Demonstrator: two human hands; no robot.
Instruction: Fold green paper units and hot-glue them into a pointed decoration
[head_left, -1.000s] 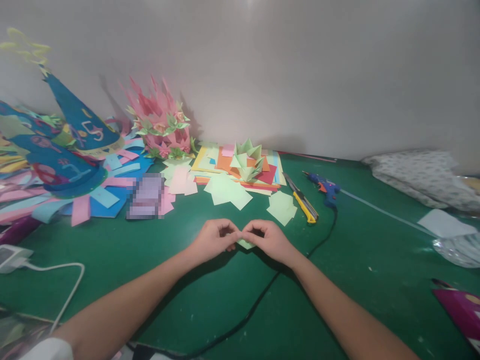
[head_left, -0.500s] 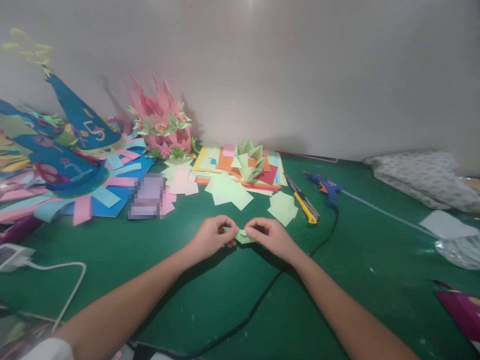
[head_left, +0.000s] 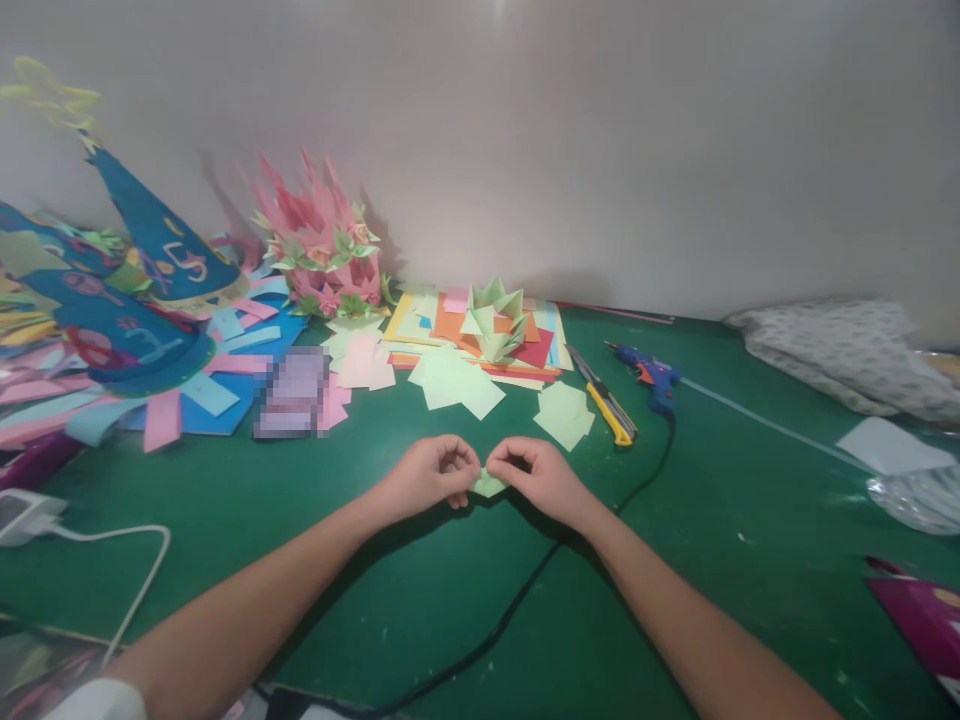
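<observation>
A small folded piece of light green paper (head_left: 488, 485) is pinched between both hands, low over the green table (head_left: 315, 520). My left hand (head_left: 431, 473) grips its left end with curled fingers. On the other end my right hand (head_left: 536, 475) is closed the same way. Most of the paper is hidden by my fingers. Loose light green squares (head_left: 564, 414) lie just beyond my hands, and a folded green paper flower (head_left: 495, 320) sits on a stack of coloured sheets (head_left: 442, 325) farther back.
A yellow utility knife (head_left: 609, 410) and a blue glue gun (head_left: 651, 377) lie to the right, its black cord (head_left: 525, 600) running under my right arm. Pink paper flower (head_left: 322, 245), blue cones and strips fill the left. White charger (head_left: 22, 510) at left edge.
My hands drew apart slightly, showing more of the green paper, then closed together again around it. Nothing else on the table moved.
</observation>
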